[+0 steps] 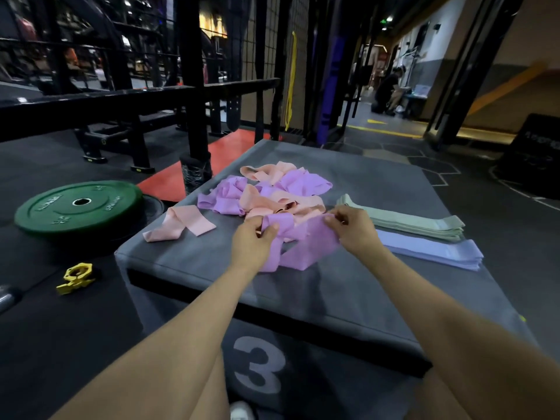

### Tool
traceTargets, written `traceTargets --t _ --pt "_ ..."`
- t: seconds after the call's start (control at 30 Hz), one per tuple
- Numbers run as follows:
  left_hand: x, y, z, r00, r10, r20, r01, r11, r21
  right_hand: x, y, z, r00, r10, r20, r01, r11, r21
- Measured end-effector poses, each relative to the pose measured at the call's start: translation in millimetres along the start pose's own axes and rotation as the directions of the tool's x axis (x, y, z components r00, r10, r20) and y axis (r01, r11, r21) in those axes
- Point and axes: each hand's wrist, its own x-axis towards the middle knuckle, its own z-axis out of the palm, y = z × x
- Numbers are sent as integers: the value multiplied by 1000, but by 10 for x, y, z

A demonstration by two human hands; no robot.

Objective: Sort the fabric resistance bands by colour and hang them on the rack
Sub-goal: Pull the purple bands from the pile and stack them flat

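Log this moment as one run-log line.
phase: sorting | hands: left hand and right hand grip purple band | sorted: green stack, lilac stack

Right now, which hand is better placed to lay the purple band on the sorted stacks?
Right, probably: both hands pinch the purple band, but the right hand sits beside the green stack and lavender stack.
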Motion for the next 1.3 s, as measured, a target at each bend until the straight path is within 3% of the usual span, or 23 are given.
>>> traceTargets --t 0.27,0.33,0.4,0.5,0.6,0.77,0.87,0.97,1.1,1.17,1.3 --pt "56 42 443 995 53 83 -53 999 -9 -190 525 -436 985 171 -30 -156 950 270" --pt "66 40 511 993 61 96 -62 998 2 -208 570 -516 970 244 -6 -207 836 508" --pt "74 42 561 994 64 93 -63 998 -7 -202 588 -602 943 332 34 -256 653 712" --pt "90 68 602 991 53 122 -52 999 -12 -196 634 -705 904 422 71 -286 472 834" --pt "103 82 647 983 54 177 -53 999 -10 -190 704 -772 888 451 93 -279 367 887" --pt "94 92 696 994 83 70 -85 996 36 -200 755 -871 904 427 -2 -194 414 889" --pt "76 132 675 1000 9 29 -10 999 51 -209 789 -911 896 439 -74 -166 485 859" --pt "78 152 650 980 -94 176 87 995 47 -208 845 -928 855 493 -158 -152 531 834" --pt "4 218 593 831 -252 496 334 939 -83 -207 911 -980 761 610 -220 -160 505 848" --pt "1 227 560 786 -285 549 455 867 -202 -211 952 -1012 723 654 -223 -159 472 867" --pt "32 200 492 767 -281 576 543 762 -352 -223 1001 -1007 708 671 -221 -158 455 877"
